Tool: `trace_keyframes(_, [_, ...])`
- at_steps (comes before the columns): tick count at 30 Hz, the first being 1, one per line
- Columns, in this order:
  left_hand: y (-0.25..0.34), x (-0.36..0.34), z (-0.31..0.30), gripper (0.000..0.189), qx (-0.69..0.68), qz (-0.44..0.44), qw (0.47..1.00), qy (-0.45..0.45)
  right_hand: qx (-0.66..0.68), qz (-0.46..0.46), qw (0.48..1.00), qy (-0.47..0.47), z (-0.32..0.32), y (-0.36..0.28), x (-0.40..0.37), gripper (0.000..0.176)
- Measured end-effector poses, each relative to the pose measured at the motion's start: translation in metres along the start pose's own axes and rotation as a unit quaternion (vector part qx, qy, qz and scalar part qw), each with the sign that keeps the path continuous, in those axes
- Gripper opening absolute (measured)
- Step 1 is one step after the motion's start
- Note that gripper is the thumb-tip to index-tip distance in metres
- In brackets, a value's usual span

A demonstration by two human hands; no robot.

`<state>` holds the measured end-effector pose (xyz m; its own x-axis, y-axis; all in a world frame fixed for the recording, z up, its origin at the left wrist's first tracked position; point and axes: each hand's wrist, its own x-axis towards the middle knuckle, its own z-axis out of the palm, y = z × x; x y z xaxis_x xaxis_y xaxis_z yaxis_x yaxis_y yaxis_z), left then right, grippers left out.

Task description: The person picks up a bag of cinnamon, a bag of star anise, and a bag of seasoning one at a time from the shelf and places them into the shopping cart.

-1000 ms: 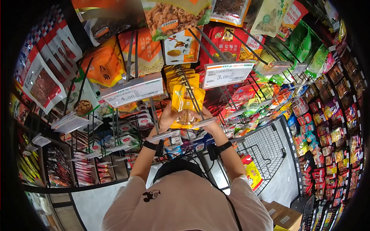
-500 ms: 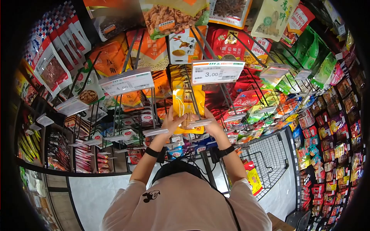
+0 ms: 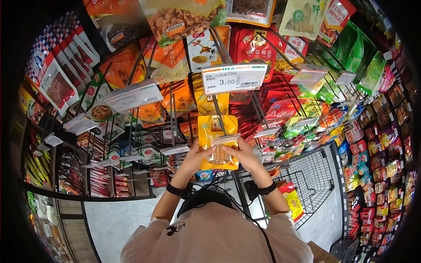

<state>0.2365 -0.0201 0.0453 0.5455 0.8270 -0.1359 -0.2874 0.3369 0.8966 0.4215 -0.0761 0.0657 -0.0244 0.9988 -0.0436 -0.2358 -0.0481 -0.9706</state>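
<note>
A yellow packet (image 3: 218,160) with a clear window is held upright between both hands, just below a rack of hanging packets. My left hand (image 3: 195,158) grips its left edge, thumb across the front. On the right edge, my right hand (image 3: 242,155) grips it the same way. A metal hook with a small price tag (image 3: 226,139) crosses in front of the packet's upper part. Behind and above it hang more yellow packets (image 3: 212,104), under a large price label (image 3: 234,79) reading 3.00.
Hooks with price tags stick out on both sides, among them a white tag (image 3: 133,97). A wire shopping cart (image 3: 311,179) holding a red and yellow packet (image 3: 291,201) stands at the right. Shelves of packets (image 3: 381,175) line the far right.
The yellow packet and both hands have moved down toward my body, away from the packets behind. My thumbs now lie across its front. The view has shifted slightly.
</note>
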Motion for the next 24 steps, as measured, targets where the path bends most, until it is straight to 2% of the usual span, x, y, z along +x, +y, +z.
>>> trace_keyframes(5, [0.003, -0.015, -0.007, 0.043, -0.033, -0.063, 0.996, -0.047, -0.008, 0.004, 0.999, 0.04, 0.02, 0.003, -0.025, 0.045])
trace_keyframes(8, [0.0, -0.017, -0.017, 0.039, -0.012, -0.098, 0.989, -0.11, -0.048, 0.004, 0.996, 0.08, 0.029, 0.005, -0.043, 0.045])
trace_keyframes(12, [0.004, -0.02, -0.023, 0.039, 0.03, -0.108, 0.972, -0.205, -0.024, -0.013, 0.993, 0.111, 0.05, 0.002, -0.069, 0.042])
trace_keyframes(19, [0.001, -0.029, -0.039, 0.037, 0.085, -0.205, 0.922, -0.317, -0.019, 0.035, 0.975, 0.22, 0.096, 0.009, -0.114, 0.041])
trace_keyframes(24, [-0.007, -0.034, -0.01, 0.039, 0.077, -0.269, 0.868, -0.41, -0.015, 0.024, 0.953, 0.301, 0.112, 0.017, -0.16, 0.044])
